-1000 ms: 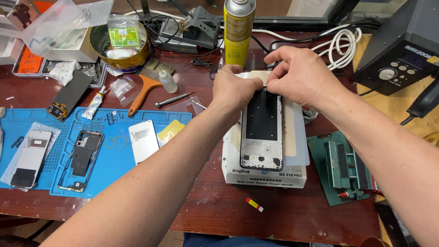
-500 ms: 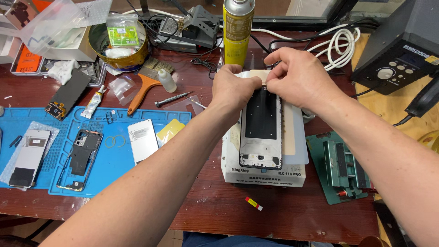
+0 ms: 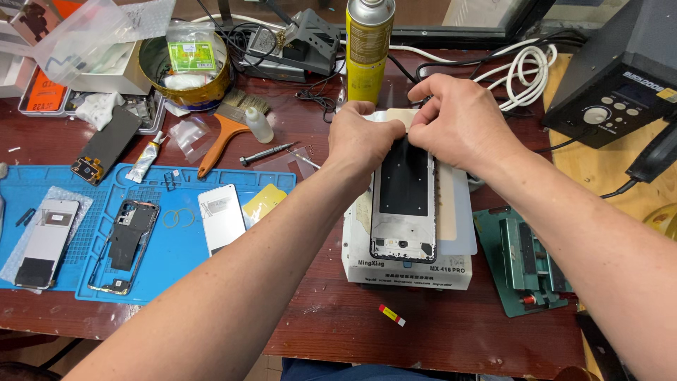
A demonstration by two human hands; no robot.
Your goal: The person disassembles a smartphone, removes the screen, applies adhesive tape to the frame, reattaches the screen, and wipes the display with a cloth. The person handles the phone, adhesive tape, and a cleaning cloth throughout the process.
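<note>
Pressing at the far end of the phone frame (image 3: 403, 201), the left hand (image 3: 361, 141) and right hand (image 3: 458, 120) meet. Both hands' fingers are curled tight on its top edge. It lies on a white heating plate (image 3: 405, 264).

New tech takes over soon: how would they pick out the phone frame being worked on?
Find the white heating box at the table's middle. On it lies the phone frame, black inside with a pale rim, its far end under both hands. The other frame lies on the blue mat.

Blue mat (image 3: 176, 247), yellow can (image 3: 367, 53), black-and-white phone frame (image 3: 403, 204)
</note>
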